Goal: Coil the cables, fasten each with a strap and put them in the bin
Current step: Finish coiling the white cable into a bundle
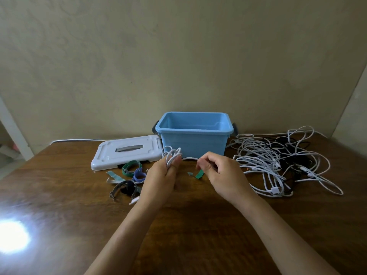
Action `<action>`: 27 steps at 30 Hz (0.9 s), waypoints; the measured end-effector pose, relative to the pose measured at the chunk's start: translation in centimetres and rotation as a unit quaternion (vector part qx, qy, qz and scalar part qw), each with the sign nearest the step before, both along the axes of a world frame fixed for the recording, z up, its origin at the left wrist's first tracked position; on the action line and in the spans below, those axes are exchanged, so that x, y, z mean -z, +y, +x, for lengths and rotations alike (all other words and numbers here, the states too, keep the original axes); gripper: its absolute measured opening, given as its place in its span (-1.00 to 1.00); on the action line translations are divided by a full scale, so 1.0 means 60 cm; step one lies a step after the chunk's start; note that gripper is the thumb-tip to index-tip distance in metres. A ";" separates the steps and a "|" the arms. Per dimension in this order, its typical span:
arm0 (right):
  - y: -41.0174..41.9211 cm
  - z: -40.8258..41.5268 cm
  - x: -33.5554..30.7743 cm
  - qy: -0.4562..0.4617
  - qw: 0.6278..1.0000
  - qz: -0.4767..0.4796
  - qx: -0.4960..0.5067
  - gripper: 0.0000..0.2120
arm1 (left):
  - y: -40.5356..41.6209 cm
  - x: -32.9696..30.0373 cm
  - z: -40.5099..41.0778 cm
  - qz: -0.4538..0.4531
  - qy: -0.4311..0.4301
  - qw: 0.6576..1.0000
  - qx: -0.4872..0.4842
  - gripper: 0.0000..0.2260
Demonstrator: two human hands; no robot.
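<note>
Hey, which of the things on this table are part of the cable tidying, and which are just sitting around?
Part of the job:
white coil in left hand
green strap by right hand
tangled cables
spare straps
blue bin

Just lying about:
white lid
cord along the wall

Two bare, sleeveless forearms

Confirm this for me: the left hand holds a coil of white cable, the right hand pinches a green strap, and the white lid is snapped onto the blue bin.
One thing is wrong. The white lid is not on the blue bin; in the head view it lies flat on the table to the bin's left, and the bin stands open. The rest holds: the left hand holds the coil of white cable, and the right hand pinches the green strap.
</note>
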State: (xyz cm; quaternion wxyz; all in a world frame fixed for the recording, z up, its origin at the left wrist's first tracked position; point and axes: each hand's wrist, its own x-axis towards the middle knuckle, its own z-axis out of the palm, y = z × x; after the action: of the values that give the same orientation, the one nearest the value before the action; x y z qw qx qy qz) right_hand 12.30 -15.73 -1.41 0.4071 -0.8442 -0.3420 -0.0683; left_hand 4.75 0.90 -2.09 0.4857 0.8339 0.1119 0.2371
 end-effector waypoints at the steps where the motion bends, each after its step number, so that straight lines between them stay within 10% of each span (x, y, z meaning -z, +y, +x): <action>1: 0.000 0.001 0.000 -0.008 1.000 -0.013 0.001 -0.78 | -0.001 -0.003 -0.002 -0.022 -0.003 1.000 0.008 -0.62; 6: -0.015 0.017 -0.005 -0.169 0.971 -0.147 0.078 -0.63 | 0.001 -0.013 -0.008 -0.113 -0.007 0.993 0.029 -0.65; 15: 0.022 -0.040 -0.006 0.020 0.998 -0.005 -0.063 -0.76 | -0.016 0.000 -0.002 -0.111 -0.022 0.990 0.081 -0.58; 19: 0.035 -0.049 0.014 0.005 0.997 0.013 -0.077 -0.83 | -0.030 -0.002 -0.003 -0.134 -0.023 0.987 0.081 -0.77; 27: 0.026 -0.041 0.005 -0.140 0.983 -0.117 -0.027 -0.66 | -0.007 -0.008 -0.004 -0.156 -0.034 0.987 0.029 -0.53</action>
State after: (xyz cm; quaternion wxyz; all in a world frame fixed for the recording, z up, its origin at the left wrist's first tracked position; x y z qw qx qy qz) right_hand 9.84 -14.17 -1.68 0.2553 -0.8585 -0.4238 -0.1346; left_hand 4.52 0.46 -1.60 0.6197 0.7425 0.1066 0.2311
